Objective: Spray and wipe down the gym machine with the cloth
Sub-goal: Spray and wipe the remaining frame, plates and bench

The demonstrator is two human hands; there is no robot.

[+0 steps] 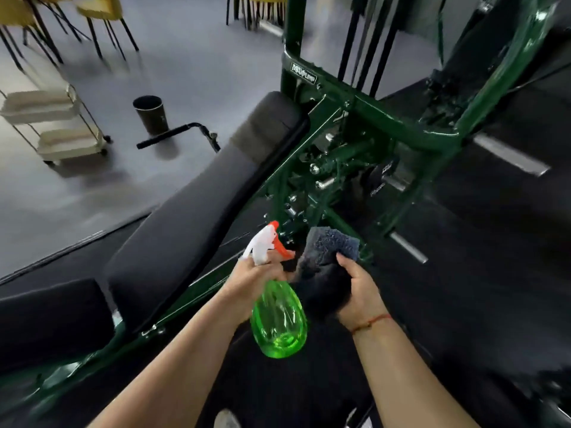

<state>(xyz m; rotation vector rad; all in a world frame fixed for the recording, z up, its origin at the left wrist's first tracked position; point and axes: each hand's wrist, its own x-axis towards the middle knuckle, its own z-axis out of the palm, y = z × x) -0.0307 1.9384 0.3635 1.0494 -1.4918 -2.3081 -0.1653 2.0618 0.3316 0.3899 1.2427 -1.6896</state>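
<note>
Cloth (329,267) first: we have it bunched in our right hand (360,293), fingers curled round its dark, shaggy folds, in the air over the green frame (386,118) of the gym machine. It looks soft and light, so we judge a full-palm hold will serve better than a pinch once we press it flat. Just beside it, our left hand (255,274) is wrapped round the neck of the spray bottle (279,322), under the white and orange trigger head (265,244). Its green plastic looks thin and smooth, probably light, and slippery when wet. The black padded bench (191,230) lies to our left. Beyond it stand a bin (151,114) and a towel cart (61,125).
</note>
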